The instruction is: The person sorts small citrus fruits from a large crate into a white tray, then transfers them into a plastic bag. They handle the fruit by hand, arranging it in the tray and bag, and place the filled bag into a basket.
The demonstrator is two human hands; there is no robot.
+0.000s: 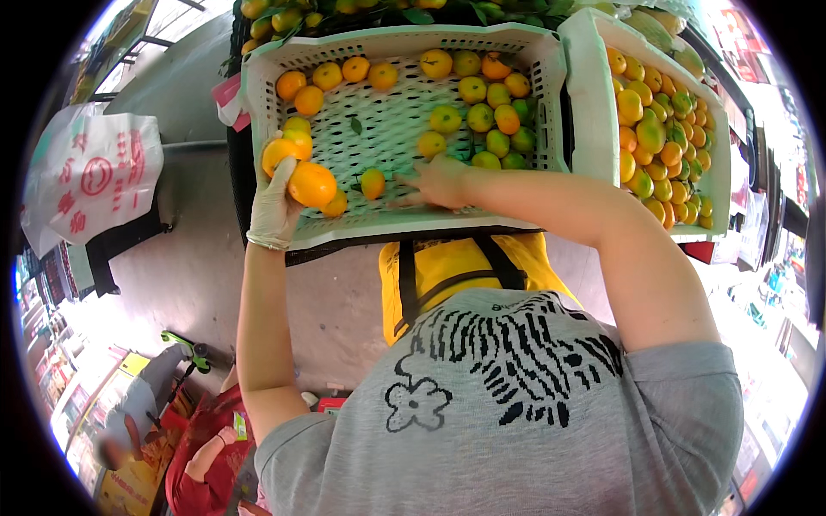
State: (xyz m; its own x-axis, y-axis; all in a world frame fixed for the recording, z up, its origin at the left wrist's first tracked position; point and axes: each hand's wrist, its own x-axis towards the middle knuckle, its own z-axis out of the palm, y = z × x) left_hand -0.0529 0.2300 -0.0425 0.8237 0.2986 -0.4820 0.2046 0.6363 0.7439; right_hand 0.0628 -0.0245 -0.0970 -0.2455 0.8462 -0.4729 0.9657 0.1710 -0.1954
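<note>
My left hand [273, 208], in a pale glove, grips a large orange citrus fruit [312, 184] at the left side of a pale plastic crate [400, 35]. Another orange fruit [279, 157] is against its fingers; whether it is held too cannot be told. Bare and with fingers spread, my right hand [437, 183] reaches low over the crate's slotted floor. Nothing shows in its grasp, though its underside is hidden. Just left of its fingertips lies a small leafy citrus fruit [372, 184]. A yellow-green one [432, 144] sits just above the hand.
Greenish and orange citrus fruits [480, 118] cluster at the crate's right. Beside it stands a foam box [584, 97] full of similar fruit. A white plastic bag [97, 174] with red printing hangs at left. Two people, one in red [206, 445], are at lower left.
</note>
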